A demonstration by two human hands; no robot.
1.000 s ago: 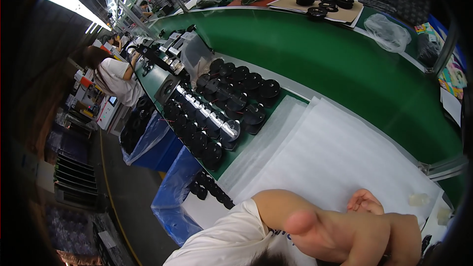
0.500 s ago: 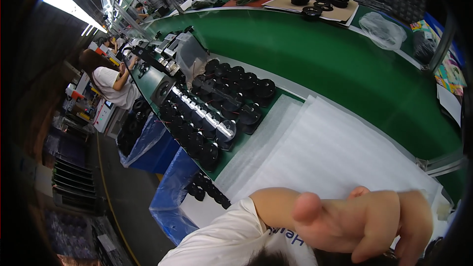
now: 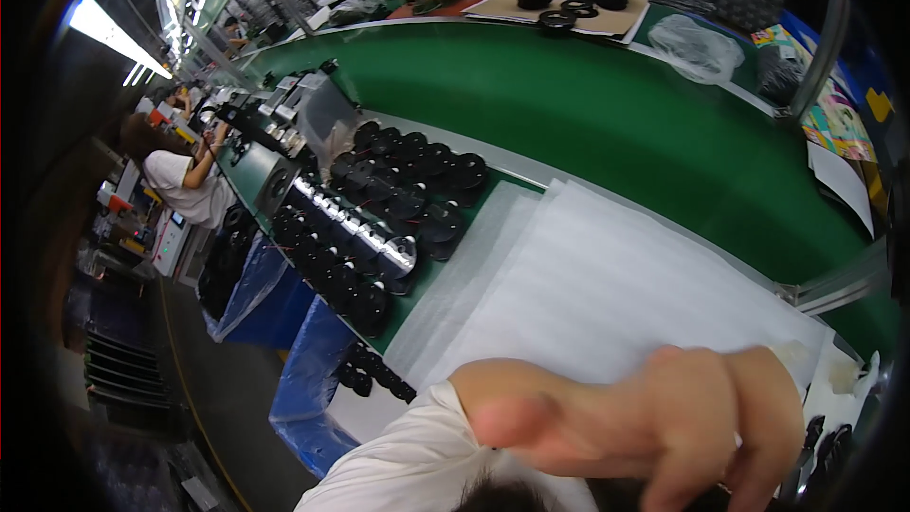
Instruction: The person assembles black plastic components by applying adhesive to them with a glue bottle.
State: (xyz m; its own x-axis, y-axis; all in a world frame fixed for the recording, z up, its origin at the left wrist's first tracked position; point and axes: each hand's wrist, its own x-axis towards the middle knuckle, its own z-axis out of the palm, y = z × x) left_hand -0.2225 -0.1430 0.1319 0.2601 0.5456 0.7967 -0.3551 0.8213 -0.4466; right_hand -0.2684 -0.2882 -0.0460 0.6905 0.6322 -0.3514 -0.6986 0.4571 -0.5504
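Note:
My left hand (image 3: 654, 417) is raised close to the camera, large and blurred, at the end of a bare forearm (image 3: 512, 377) that comes out of a white sleeve (image 3: 398, 450). Its thumb is stretched out to the left. The other fingers bend downward with gaps between them, and I see nothing held in them. Behind the hand, white foam sheets (image 3: 569, 275) lie stacked on the green bench. Rows of round black parts (image 3: 431, 166) with thin wires stand left of the sheets, a shiny silver strip (image 3: 351, 223) among them. My right hand is out of view.
Blue plastic-lined bins (image 3: 303, 398) stand beside the bench at the left, holding black parts. A person (image 3: 180, 171) in white works farther along. Black rings (image 3: 555, 19) rest on cardboard on the far ledge, near a clear plastic bag (image 3: 697, 47). A metal post (image 3: 820, 57) rises at right.
The view has turned, so the bench and parts sit farther left in it. My left hand has also shifted a little left in the picture, its thumb now more blurred.

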